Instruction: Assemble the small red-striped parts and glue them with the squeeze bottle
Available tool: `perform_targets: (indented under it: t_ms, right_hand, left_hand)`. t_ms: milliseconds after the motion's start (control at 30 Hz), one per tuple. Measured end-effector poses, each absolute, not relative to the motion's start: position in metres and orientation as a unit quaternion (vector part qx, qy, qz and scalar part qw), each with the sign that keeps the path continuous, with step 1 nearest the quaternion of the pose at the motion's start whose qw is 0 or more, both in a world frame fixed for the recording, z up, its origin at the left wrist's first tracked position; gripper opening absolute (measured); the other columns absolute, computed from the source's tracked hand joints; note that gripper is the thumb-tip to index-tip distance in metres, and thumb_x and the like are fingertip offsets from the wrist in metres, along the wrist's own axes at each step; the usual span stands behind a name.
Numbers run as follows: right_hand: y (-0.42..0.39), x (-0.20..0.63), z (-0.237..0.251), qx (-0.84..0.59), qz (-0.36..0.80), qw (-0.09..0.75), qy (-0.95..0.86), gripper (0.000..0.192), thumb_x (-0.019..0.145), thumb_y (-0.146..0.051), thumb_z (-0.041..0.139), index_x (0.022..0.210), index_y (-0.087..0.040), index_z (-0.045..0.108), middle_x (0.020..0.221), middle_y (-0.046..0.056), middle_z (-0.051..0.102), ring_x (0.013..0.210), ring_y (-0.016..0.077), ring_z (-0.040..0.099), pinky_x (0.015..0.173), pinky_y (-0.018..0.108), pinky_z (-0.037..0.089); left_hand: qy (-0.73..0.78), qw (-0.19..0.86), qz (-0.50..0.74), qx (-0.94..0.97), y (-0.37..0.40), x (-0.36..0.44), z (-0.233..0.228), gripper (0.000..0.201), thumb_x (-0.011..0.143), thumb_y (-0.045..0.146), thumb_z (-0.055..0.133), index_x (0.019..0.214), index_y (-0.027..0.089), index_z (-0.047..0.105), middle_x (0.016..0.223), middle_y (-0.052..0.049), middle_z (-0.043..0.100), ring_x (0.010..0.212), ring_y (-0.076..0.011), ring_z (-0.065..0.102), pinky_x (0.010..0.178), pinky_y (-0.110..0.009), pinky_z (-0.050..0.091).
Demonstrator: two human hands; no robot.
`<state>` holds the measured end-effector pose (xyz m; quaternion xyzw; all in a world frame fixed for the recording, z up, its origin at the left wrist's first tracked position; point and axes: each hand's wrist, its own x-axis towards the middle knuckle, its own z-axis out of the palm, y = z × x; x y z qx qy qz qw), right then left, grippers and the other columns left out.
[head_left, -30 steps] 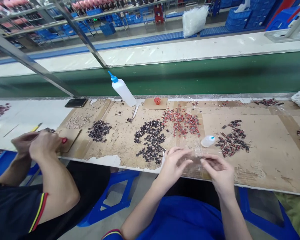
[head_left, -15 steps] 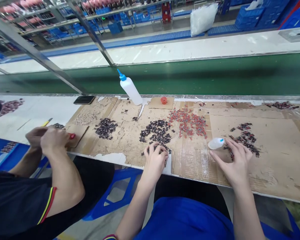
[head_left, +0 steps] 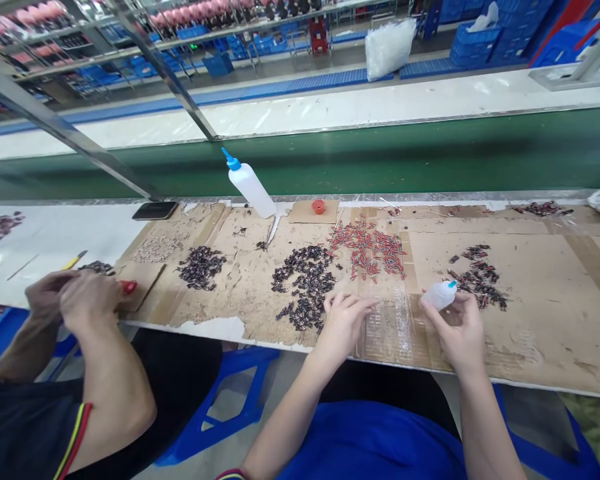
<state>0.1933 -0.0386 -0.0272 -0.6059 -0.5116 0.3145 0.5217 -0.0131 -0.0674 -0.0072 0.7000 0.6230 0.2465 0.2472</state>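
Observation:
My right hand (head_left: pixel 459 328) has its thumb and fingers around a small white squeeze bottle (head_left: pixel 438 295) with a blue tip. The bottle leans to the right just above the cardboard (head_left: pixel 545 293), beside a pile of small dark and red parts (head_left: pixel 481 277). My left hand (head_left: pixel 344 327) is over the cardboard's front part, its fingers stretched to the right and apart. It is just right of a pile of small black parts (head_left: pixel 305 280) and below scattered red-and-black parts (head_left: pixel 367 247). Nothing shows in its fingers.
At the left a co-worker's hands (head_left: pixel 75 297) work near a red object (head_left: pixel 129 287). A large white bottle (head_left: pixel 253 190) with a blue nozzle leans at the back, near a small red cup (head_left: pixel 319 207). A phone (head_left: pixel 155 211) and another black pile (head_left: pixel 201 268) lie left.
My left hand has left the black pile and moved right, its fingers straightening. My right hand has closed around the small bottle, which is now lifted slightly. The view has shifted a little.

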Motion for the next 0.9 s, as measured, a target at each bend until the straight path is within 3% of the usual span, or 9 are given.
perform_targets:
  t_ms: [167,267,400,567,700,900]
  right_hand:
    - [-0.043,0.198,-0.014,-0.581,0.338,0.579,-0.461,0.037,0.056,-0.044,0.082,0.075,-0.018,0.064,0.071,0.002,0.068,0.060,0.0160,0.059,0.056,0.030,0.046]
    - [-0.042,0.198,-0.014,-0.548,0.382,0.642,-0.375,0.033,0.052,-0.038,0.084,0.070,-0.017,0.066,0.071,0.002,0.067,0.059,0.0146,0.058,0.050,0.026,0.043]
    - [-0.040,0.193,-0.018,-0.515,0.430,0.690,-0.272,0.033,0.050,-0.039,0.084,0.064,-0.017,0.064,0.067,0.001,0.065,0.055,0.0132,0.056,0.042,0.022,0.038]
    - [-0.041,0.187,-0.020,-0.542,0.412,0.669,-0.297,0.034,0.055,-0.043,0.081,0.062,-0.016,0.062,0.061,0.000,0.062,0.050,0.0116,0.052,0.042,0.023,0.040]
    - [-0.044,0.177,-0.022,-0.585,0.379,0.622,-0.358,0.035,0.059,-0.046,0.078,0.062,-0.017,0.059,0.054,-0.001,0.058,0.045,0.0113,0.049,0.044,0.025,0.041]
    - [-0.046,0.159,-0.020,-0.617,0.288,0.581,-0.446,0.032,0.064,-0.047,0.071,0.063,-0.018,0.059,0.054,0.001,0.060,0.048,0.0151,0.055,0.048,0.027,0.044]
  left_hand:
    - [0.619,0.232,0.231,0.714,-0.057,0.006,-0.018,0.027,0.091,0.014,0.052,0.101,0.030,0.071,0.093,-0.002,0.072,0.099,-0.0204,0.054,0.096,-0.043,0.030]
    - [0.633,0.172,0.235,0.717,-0.055,0.011,-0.021,0.014,0.091,0.025,0.057,0.097,0.026,0.070,0.090,-0.003,0.072,0.097,-0.0214,0.054,0.097,-0.045,0.028]
    - [0.662,0.126,0.224,0.704,-0.055,0.015,-0.021,0.014,0.087,0.034,0.062,0.087,0.023,0.070,0.084,-0.004,0.069,0.093,-0.0225,0.052,0.095,-0.046,0.029]
    - [0.700,0.088,0.232,0.670,-0.063,0.002,-0.017,0.021,0.080,0.041,0.069,0.096,0.027,0.070,0.103,-0.007,0.063,0.109,-0.0290,0.045,0.091,-0.049,0.033]
    - [0.636,0.103,0.215,0.734,-0.063,-0.009,-0.015,0.020,0.084,0.023,0.066,0.102,0.031,0.068,0.125,-0.006,0.057,0.123,-0.0304,0.037,0.093,-0.050,0.034]
    - [0.638,0.121,0.231,0.724,-0.056,-0.007,-0.019,0.016,0.088,0.017,0.058,0.090,0.027,0.070,0.112,-0.004,0.065,0.125,-0.0291,0.038,0.097,-0.051,0.032]
